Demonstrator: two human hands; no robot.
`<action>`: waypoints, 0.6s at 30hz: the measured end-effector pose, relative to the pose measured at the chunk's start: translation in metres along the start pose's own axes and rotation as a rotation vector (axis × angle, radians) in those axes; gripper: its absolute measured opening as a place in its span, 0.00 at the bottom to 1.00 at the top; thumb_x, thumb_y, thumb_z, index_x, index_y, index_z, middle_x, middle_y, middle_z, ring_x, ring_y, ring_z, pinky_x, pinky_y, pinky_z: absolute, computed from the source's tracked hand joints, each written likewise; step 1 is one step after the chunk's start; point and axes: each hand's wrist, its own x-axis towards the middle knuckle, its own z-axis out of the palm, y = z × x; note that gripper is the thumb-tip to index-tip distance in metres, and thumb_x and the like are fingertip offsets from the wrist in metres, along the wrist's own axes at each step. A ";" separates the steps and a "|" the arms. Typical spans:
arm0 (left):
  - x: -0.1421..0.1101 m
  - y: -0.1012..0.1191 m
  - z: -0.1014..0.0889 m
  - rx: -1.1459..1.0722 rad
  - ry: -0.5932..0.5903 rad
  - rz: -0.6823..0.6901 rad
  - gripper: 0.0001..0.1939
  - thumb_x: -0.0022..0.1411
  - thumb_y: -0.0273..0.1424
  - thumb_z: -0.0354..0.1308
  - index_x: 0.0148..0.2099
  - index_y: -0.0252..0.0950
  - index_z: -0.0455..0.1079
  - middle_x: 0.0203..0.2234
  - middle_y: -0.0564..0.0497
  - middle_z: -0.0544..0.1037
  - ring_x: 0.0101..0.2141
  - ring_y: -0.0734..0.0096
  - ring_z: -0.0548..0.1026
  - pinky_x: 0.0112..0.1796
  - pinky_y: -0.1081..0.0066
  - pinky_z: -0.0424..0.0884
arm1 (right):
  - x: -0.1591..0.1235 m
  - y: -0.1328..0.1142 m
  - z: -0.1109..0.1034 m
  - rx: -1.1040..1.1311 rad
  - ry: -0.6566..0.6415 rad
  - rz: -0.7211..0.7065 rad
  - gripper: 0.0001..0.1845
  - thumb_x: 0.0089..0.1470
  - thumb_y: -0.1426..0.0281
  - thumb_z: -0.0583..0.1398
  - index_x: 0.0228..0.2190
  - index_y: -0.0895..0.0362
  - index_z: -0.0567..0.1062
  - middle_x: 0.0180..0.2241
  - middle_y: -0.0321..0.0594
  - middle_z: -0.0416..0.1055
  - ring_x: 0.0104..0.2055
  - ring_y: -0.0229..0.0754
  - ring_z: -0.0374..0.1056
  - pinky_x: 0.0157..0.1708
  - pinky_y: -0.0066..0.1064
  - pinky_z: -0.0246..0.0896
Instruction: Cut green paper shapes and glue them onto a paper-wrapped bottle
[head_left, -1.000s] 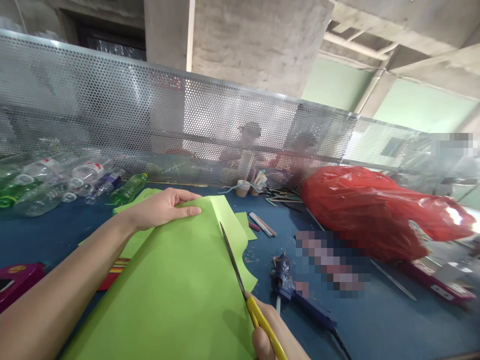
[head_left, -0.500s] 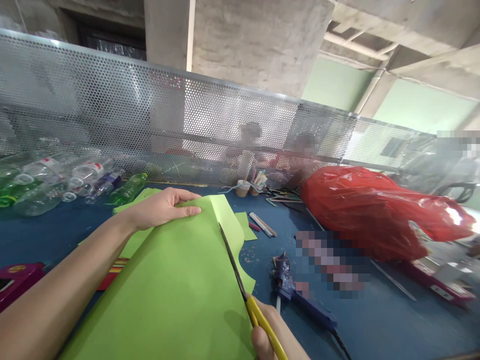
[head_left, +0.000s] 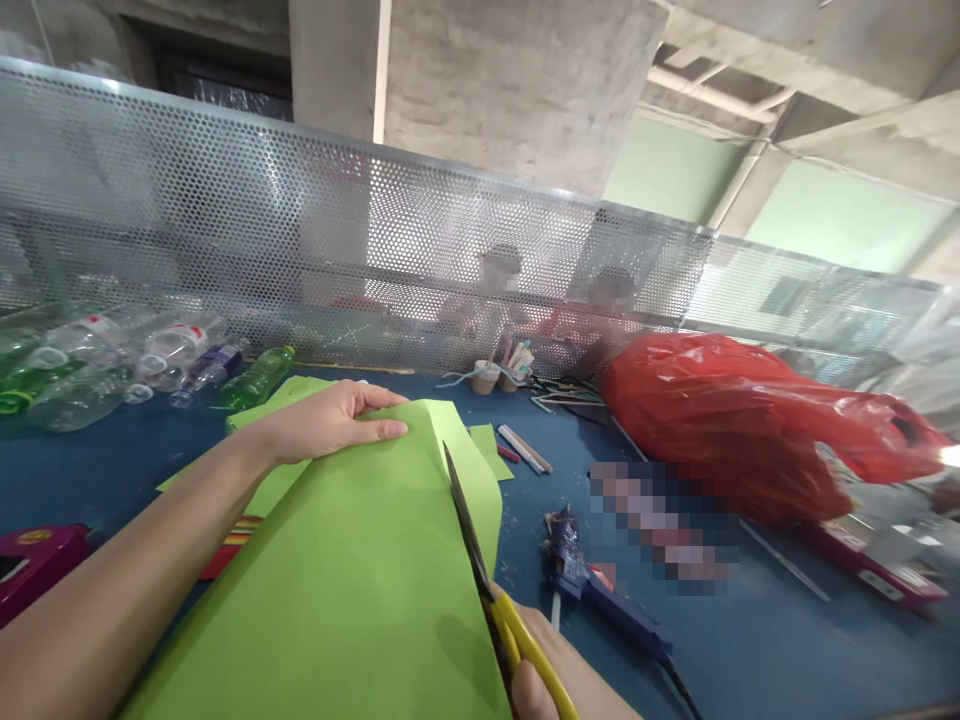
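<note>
A large green sheet of paper point(head_left: 330, 570) is held up in front of me, curving toward the lower left. My left hand point(head_left: 341, 418) pinches its far edge, thumb on the near face and fingers behind. My right hand point(head_left: 551, 660), partly out of view at the bottom, is closed round the yellow handles of a pair of scissors point(head_left: 472, 535). The dark blade lies along the sheet's right side, tip pointing away from me. To the right of the blade, a lighter green strip of the paper point(head_left: 472, 460) bends outward.
Plastic bottles point(head_left: 172, 350) lie at the back left. A blue glue gun point(head_left: 600, 595) rests right of the scissors, and beyond it bulges a red plastic bag point(head_left: 720, 430). Cups of pens point(head_left: 499, 375) stand near the perforated metal screen point(head_left: 300, 250). A magenta tool point(head_left: 41, 565) is at left.
The right hand and scissors have shifted slightly right. The strip beside the blade has changed its bend, and the left hand with the sheet's top edge has moved a little right and down.
</note>
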 end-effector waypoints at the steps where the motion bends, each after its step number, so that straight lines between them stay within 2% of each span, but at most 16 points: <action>1: 0.000 0.001 0.001 0.014 -0.012 0.006 0.19 0.59 0.40 0.60 0.53 0.46 0.71 0.39 0.52 0.81 0.34 0.69 0.80 0.33 0.73 0.75 | 0.002 -0.003 -0.002 0.007 0.006 -0.013 0.34 0.61 0.48 0.42 0.53 0.57 0.69 0.45 0.50 0.73 0.41 0.49 0.72 0.41 0.35 0.68; 6: -0.001 0.006 0.006 0.078 -0.047 0.033 0.20 0.58 0.41 0.60 0.53 0.46 0.71 0.40 0.52 0.81 0.36 0.65 0.79 0.36 0.69 0.76 | 0.002 -0.007 -0.002 -0.039 0.097 0.007 0.29 0.61 0.52 0.47 0.56 0.53 0.67 0.50 0.48 0.71 0.51 0.53 0.68 0.48 0.41 0.66; 12: -0.002 0.008 0.008 0.082 -0.050 0.014 0.21 0.58 0.42 0.59 0.54 0.46 0.70 0.40 0.51 0.81 0.36 0.64 0.79 0.35 0.69 0.76 | 0.000 -0.007 0.003 -0.053 0.175 -0.026 0.28 0.62 0.52 0.44 0.55 0.50 0.68 0.48 0.45 0.73 0.45 0.51 0.72 0.44 0.41 0.70; 18: -0.002 0.007 0.008 0.098 -0.051 0.028 0.21 0.58 0.42 0.59 0.54 0.46 0.70 0.41 0.51 0.81 0.36 0.64 0.79 0.36 0.68 0.75 | -0.002 -0.003 0.006 -0.064 0.182 0.000 0.28 0.62 0.53 0.45 0.56 0.53 0.67 0.49 0.47 0.73 0.53 0.54 0.67 0.45 0.41 0.70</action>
